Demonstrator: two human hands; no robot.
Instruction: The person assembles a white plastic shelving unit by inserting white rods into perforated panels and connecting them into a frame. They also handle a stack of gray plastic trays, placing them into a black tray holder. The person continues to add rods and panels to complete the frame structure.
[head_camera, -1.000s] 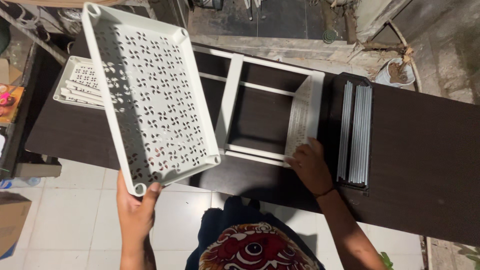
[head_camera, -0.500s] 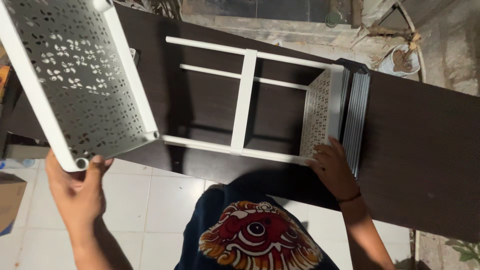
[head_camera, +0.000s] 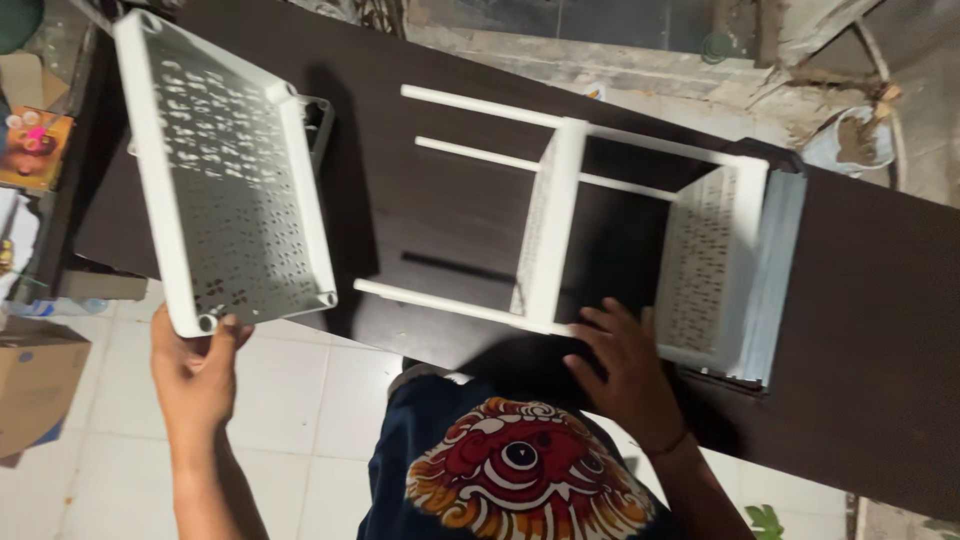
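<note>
My left hand (head_camera: 197, 375) grips the near edge of a white perforated plastic shelf tray (head_camera: 225, 175), held tilted above the left end of a dark brown table (head_camera: 880, 330). A partly built white shelf rack (head_camera: 560, 210) lies on its side on the table, with thin white poles (head_camera: 470, 305) and perforated shelves. My right hand (head_camera: 625, 370) rests on the rack's near side, fingers spread over the near pole between two of its shelves.
More grey and white shelf parts (head_camera: 780, 270) are stacked against the rack's right end. A cardboard box (head_camera: 35, 385) stands on the tiled floor at the left. Another tray part (head_camera: 318, 115) lies behind the held tray. A bucket (head_camera: 850, 140) sits beyond the table.
The view has shifted and moved closer. The held tray has dropped lower toward the table's left end. My right hand has slid left along the rack's near pole, away from the end shelf.
</note>
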